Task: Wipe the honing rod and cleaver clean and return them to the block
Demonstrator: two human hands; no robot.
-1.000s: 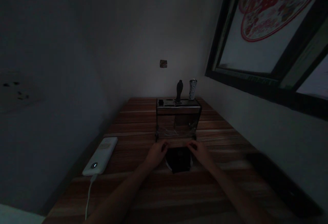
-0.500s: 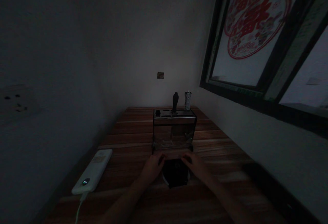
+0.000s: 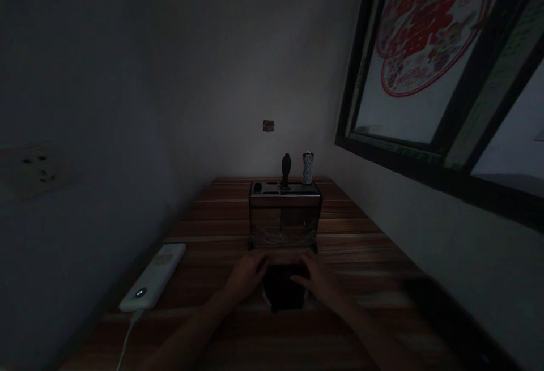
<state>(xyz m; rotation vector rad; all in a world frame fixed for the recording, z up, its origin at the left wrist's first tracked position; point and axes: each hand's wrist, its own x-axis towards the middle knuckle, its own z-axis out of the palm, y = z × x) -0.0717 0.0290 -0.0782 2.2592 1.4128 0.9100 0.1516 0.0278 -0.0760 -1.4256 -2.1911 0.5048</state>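
Note:
In the dim view, a black flat item (image 3: 285,289) with a pale curved edge lies on the striped wooden table (image 3: 229,337). My left hand (image 3: 247,273) is at its upper left edge, fingers bent, the fingertips hard to see in the dark. On its right side is my right hand (image 3: 317,277), thumb stretched over the black item and fingers apart from it. Just beyond both hands stands a small rack (image 3: 285,202) with a dark top and clear front, carrying a dark vase-shaped object (image 3: 286,170).
A white power bank (image 3: 155,277) with a cable lies at the left. Behind the rack stands a patterned cylinder (image 3: 308,168). A wall socket (image 3: 38,170) is at the left, a framed window (image 3: 395,150) at the right. A long dark object (image 3: 450,314) lies along the right edge.
My right thumb has moved away from the fingers and over the black item. The black item appears slightly further left, and the view has shifted a little.

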